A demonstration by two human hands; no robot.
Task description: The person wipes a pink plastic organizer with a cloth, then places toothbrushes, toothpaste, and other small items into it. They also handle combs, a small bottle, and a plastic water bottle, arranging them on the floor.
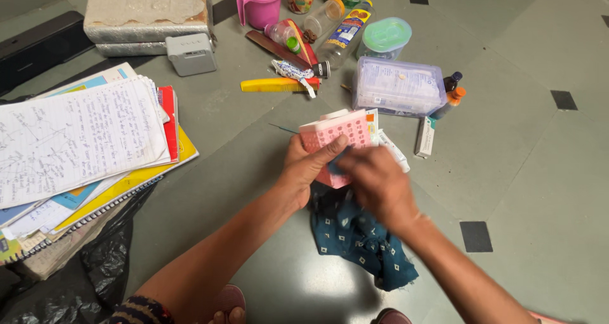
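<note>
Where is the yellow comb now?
The yellow comb lies on the floor, above the hands, just below the brown comb.

The perforated basket (339, 134) was pink with small square holes. The cloth (361, 238) was dark teal with pale square dots. The comb (273, 85) was yellow, the mug (259, 8) was magenta, and the floor (533, 172) was grey-green with black square inlays.
</note>
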